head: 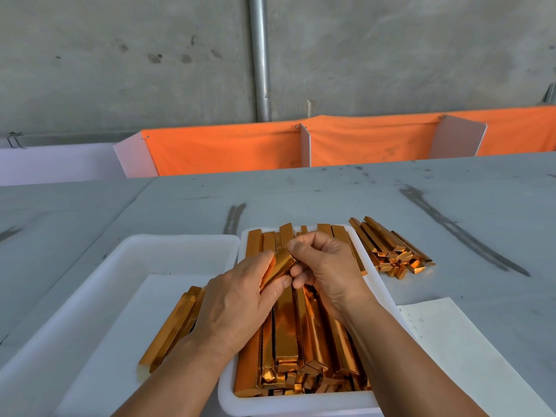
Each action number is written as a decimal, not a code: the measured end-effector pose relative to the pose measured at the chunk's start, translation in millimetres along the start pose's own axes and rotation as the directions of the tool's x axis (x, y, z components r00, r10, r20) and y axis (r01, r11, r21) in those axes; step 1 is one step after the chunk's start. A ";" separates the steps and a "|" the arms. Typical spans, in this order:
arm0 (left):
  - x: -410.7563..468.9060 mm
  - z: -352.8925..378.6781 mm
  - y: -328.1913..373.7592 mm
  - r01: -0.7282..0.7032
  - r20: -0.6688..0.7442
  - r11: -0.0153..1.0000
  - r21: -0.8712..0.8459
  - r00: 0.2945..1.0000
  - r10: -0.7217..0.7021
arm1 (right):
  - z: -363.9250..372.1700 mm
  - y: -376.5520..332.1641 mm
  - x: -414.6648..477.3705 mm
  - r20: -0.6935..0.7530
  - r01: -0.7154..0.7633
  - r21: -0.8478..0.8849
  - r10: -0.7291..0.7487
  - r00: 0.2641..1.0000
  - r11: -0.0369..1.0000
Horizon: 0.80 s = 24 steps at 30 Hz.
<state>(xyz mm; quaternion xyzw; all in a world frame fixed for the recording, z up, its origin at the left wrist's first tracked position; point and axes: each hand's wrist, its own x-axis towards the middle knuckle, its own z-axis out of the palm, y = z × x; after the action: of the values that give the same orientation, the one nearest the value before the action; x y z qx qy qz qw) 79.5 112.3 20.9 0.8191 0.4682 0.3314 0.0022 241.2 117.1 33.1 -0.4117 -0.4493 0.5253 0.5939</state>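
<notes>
A long gold foil box [278, 267] is held up over the right white tray [379, 290], end pointing toward the camera. My left hand [237, 299] grips its body from the left. My right hand [323, 266] pinches the box's near end with curled fingers and thumb. Under both hands the right tray is packed with several gold boxes [304, 341] lying lengthwise. The left white tray [144, 251] holds a few finished gold boxes [173, 326] on a white sheet.
A loose pile of gold boxes [391, 251] lies on the grey table [180, 206] right of the trays. A handwritten paper sheet [451, 341] sits at the right front. Orange cloth dividers [225, 149] and a concrete wall with a metal pipe [261, 55] stand behind.
</notes>
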 end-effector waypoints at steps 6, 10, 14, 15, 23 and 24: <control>-0.3 0.8 -1.0 -0.005 -0.001 1.000 0.004 1.000 0.005 | 0.7 -0.5 -1.9 -0.005 0.050 -0.060 -0.051 0.999 0.997; -0.4 1.6 -1.9 0.006 -0.016 1.000 -0.002 1.000 -0.006 | 0.5 -0.3 -4.4 -0.008 0.105 -0.117 -0.107 0.994 0.988; -0.2 2.8 -3.8 0.031 -0.030 0.999 -0.029 0.999 -0.032 | 1.4 -1.1 -6.4 0.031 0.103 -0.095 -0.101 0.994 0.990; -0.1 3.2 -4.1 0.030 -0.034 0.999 -0.031 0.999 -0.031 | 1.3 -1.3 -6.5 0.037 0.097 -0.087 -0.094 0.995 0.992; 0.0 2.7 -3.9 0.023 -0.055 0.999 -0.025 0.998 -0.025 | 1.3 -3.6 -7.1 0.038 0.070 -0.066 -0.067 0.997 0.995; -0.1 2.7 -3.9 0.024 -0.058 1.000 -0.019 0.998 -0.025 | 1.5 -3.8 -7.1 0.039 0.074 -0.071 -0.071 0.997 0.995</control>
<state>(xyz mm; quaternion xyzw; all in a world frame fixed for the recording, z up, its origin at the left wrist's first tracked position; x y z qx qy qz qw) 77.9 115.2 17.5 0.8033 0.4751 0.3592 0.0000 240.4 109.6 36.4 -0.4068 -0.4935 0.4940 0.5890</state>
